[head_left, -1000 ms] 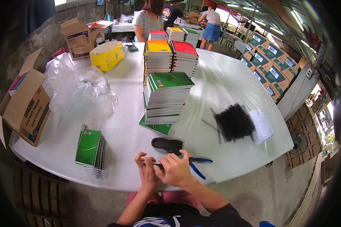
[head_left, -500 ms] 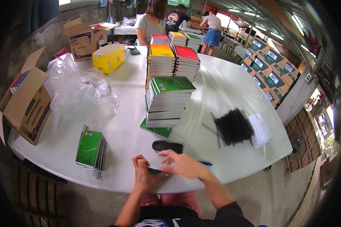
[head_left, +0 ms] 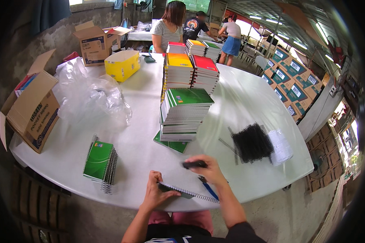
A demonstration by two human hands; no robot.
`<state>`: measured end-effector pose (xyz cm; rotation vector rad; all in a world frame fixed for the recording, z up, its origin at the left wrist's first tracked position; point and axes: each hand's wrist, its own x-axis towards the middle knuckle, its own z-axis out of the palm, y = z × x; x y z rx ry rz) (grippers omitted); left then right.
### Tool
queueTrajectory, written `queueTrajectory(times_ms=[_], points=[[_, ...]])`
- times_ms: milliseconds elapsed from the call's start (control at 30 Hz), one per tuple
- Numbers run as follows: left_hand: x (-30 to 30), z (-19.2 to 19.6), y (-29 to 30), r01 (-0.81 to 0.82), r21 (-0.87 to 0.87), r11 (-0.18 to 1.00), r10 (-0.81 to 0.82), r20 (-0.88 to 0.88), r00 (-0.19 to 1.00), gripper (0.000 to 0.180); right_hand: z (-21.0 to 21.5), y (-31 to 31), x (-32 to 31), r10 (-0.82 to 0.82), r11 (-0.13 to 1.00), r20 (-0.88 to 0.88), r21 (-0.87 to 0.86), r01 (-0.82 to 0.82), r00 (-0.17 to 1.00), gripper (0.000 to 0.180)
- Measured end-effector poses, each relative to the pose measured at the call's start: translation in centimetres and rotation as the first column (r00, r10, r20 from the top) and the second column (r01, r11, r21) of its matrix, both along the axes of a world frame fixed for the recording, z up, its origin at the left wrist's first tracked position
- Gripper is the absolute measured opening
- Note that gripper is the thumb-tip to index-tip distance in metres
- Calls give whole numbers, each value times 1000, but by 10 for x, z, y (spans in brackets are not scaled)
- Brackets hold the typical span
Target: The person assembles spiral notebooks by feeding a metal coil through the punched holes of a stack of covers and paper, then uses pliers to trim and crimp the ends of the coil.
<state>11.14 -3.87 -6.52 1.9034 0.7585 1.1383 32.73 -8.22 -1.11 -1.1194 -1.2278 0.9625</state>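
Observation:
My left hand (head_left: 157, 190) grips a small notebook (head_left: 184, 195) near the table's front edge, thumb on one face and fingers round its far end. A black wire spiral (head_left: 198, 196) runs along the notebook's upper edge and sticks out past its right end. My right hand (head_left: 209, 169) is closed round a dark, elongated object (head_left: 195, 164), held above the table beyond the notebook; its exact kind cannot be made out. Blue-handled pliers (head_left: 208, 188) lie beside my right forearm, partly covered by it.
A stack of green notebooks (head_left: 186, 107) stands mid-table, with yellow (head_left: 178, 69) and red (head_left: 205, 71) piles behind. Spiral-bound notebooks (head_left: 99, 161) lie left. Black spirals (head_left: 253, 142) lie right. Plastic wrap (head_left: 95, 97), a yellow box (head_left: 122, 67) and cartons (head_left: 38, 117) occupy the left. People are beyond.
My right hand has left the notebook and picked up the dark object from the table, lifting it. The notebook's spiral and the pliers now show more. My left hand keeps its grip.

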Motion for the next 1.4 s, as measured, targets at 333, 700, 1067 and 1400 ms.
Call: queueTrajectory(times_ms=[333,700,1067,1400], points=[[7,-4,5,102,24,995,-102,6,995,74,-9,-16,-18,166,983,180,-109,-148,970,20],[7,-9,9,118,-160,980,-105,90,990,81,16,-9,-43,280,959,155,8,-285,947,29],[13,2,4,161,-218,962,-153,54,987,89,-2,10,-29,8,981,317,-187,55,948,27],[0,-1,2,285,-520,805,-79,382,921,21,3,-64,9,-104,841,921,-121,528,377,61]])
